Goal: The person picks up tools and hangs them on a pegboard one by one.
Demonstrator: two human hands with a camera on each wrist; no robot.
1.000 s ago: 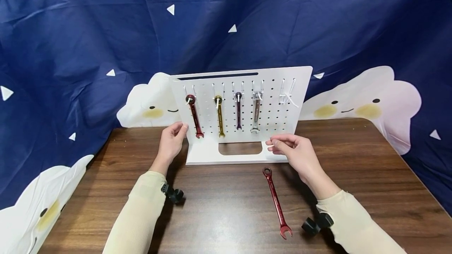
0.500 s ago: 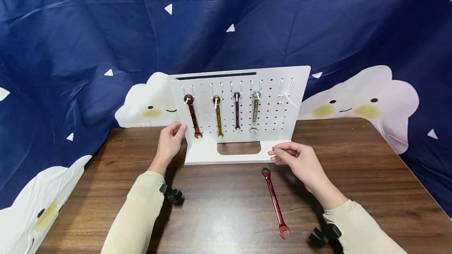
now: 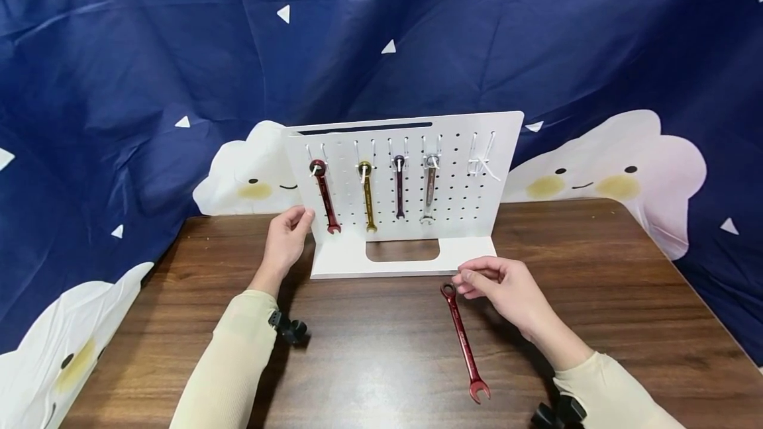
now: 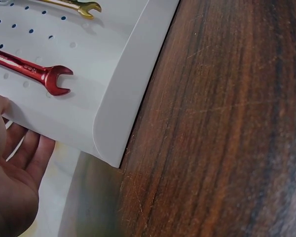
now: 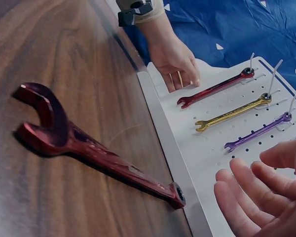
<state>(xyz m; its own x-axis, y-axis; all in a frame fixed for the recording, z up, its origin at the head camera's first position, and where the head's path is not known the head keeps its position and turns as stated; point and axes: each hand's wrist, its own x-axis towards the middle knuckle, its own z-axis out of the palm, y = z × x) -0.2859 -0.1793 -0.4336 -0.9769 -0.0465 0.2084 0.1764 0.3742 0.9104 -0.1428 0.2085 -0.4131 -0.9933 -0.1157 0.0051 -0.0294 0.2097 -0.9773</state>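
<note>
My left hand [image 3: 285, 240] pinches the left edge of a white pegboard stand [image 3: 456, 122]; in the left wrist view the thumb lies on the front face and the fingers [image 4: 25, 148] pass behind it. A large red combination wrench [image 3: 462, 344] lies on the table before the stand, ring end toward the board. Beside that ring end is my right hand [image 3: 505, 290], holding nothing, its fingers loosely bent. On the board's hooks hang a smaller red wrench [image 3: 325, 197], a gold wrench [image 3: 369, 198], a purple wrench [image 3: 400, 192] and a silver wrench [image 3: 430, 189].
A white wire hook [image 3: 481, 165] at the board's right side bears no wrench. The stand's base has a cut-out in the middle. Behind the brown wooden table [image 3: 608, 270] hangs a blue cloth [image 3: 381, 25] with clouds and triangles.
My right hand has drawn back from the base of the stand, down toward the ring end of the large red wrench. The left hand keeps its place on the board's edge.
</note>
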